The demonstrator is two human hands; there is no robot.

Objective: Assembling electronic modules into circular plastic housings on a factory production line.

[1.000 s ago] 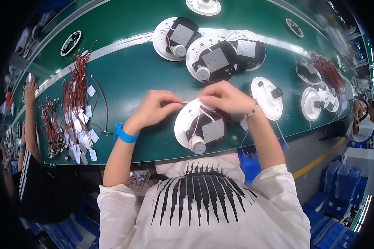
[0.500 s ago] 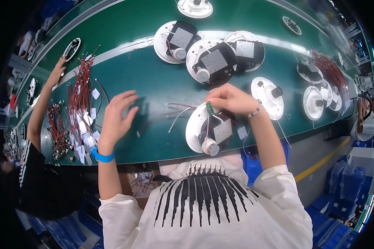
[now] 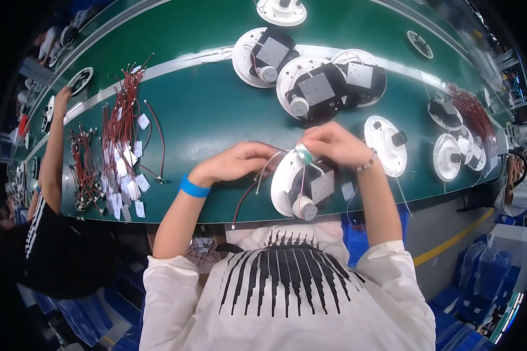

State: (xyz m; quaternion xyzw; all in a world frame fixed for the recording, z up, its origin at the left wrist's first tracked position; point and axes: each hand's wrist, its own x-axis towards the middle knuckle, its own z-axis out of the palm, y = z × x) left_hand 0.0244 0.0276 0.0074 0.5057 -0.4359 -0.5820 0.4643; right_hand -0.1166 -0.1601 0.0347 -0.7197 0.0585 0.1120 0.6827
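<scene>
Green desk [image 3: 187, 120], crowded. On my left: red wire harnesses [image 3: 118, 114] with white tags [image 3: 137, 150]; past them a co-worker's hand [image 3: 63, 95] was at a white ring [image 3: 81, 81]. Ahead of me sat a cluster of three round assemblies [image 3: 316, 88]. Just beside my right wrist: a white round base with a black knob [image 3: 385, 146]. Farther right, more white bases [image 3: 447, 159] and a second red wire bundle [image 3: 472, 110]. Closest clutter was the loose wires [image 3: 240, 202] trailing between my hands and below the left one.

The white disc assembly [image 3: 282, 186], with silver box and white cylinder, sat tilted at the desk's near edge, right under my right grip [image 3: 338, 146] and just right of my left grip [image 3: 235, 162]. Right grip pinched a small green-and-white part [image 3: 304, 154] at the disc's top; left grip was narrow, fingertips among the wires, couldn't tell if holding any.

Tags: print too small to read.
</scene>
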